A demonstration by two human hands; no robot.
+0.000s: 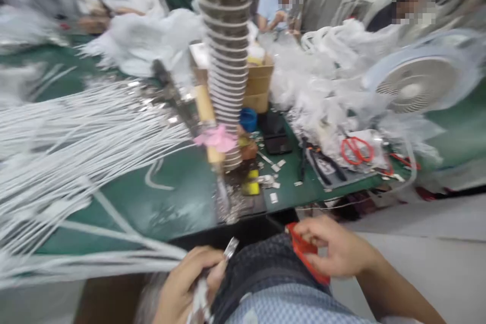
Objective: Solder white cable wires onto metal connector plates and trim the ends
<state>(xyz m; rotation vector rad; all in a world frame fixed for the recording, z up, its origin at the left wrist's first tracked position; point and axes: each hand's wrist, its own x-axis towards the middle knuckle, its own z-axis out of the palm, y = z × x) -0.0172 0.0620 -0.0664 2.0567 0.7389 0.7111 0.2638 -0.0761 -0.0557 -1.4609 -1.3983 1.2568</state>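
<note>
Several white cords (199, 298) and a silver piece (231, 247) were inside the closed left hand (186, 278), red scissors (302, 251) in the loosely curled right hand (339, 249), nearer than the hose (228, 61), behind which a box (258, 86) held blurred white stuff.

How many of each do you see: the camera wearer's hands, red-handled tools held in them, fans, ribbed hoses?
Wearer's hands: 2 (left hand, right hand)
Held red-handled tool: 1
Fan: 1
Ribbed hose: 1
Total: 5

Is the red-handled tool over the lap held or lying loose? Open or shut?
Held: the right hand has its fingers around the red-handled tool. Open or shut, I cannot tell: its front end is blurred.
</note>
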